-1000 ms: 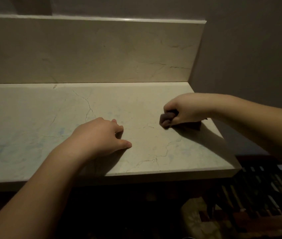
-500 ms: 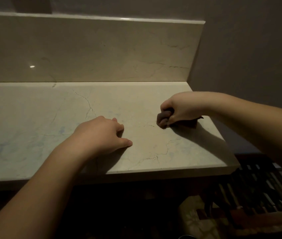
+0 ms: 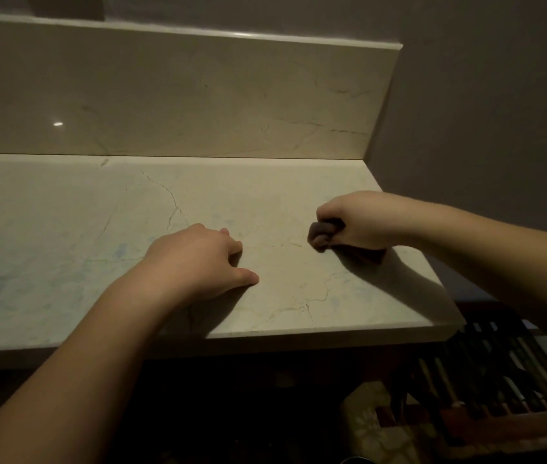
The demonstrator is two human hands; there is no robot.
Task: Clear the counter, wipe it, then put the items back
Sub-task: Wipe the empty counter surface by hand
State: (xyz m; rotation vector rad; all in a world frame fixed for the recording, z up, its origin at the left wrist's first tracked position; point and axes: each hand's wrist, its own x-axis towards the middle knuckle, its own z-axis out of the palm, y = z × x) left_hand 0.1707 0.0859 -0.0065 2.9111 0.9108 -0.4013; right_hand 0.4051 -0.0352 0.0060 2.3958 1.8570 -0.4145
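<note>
Right hand (image 3: 354, 222) is clamped on a dark wadded cloth (image 3: 320, 234), fist down on the bench (image 3: 64, 229) near its right end; cloth pokes out the thumb side and touches the stone. Left hand (image 3: 198, 259) rests on the bench mid-front, fingers loosely curled, thumb out, holding nothing; I read it as a brace. Wiping step, I'd say: the bench carries no items that I can see. Cloth looks soft and light, so it'll bunch and fold under pressure; a whole-fist hold on the wad seems right, and pressing down should keep it from rolling. The stone looks smooth and veined, so the cloth should slide easily. Hard to make out: light is dim, most of the cloth is hidden inside the fist, wet or dry I can't tell. Bench runs off the left edge. Below right there's a dark slatted rack (image 3: 499, 373), contents unclear.
</note>
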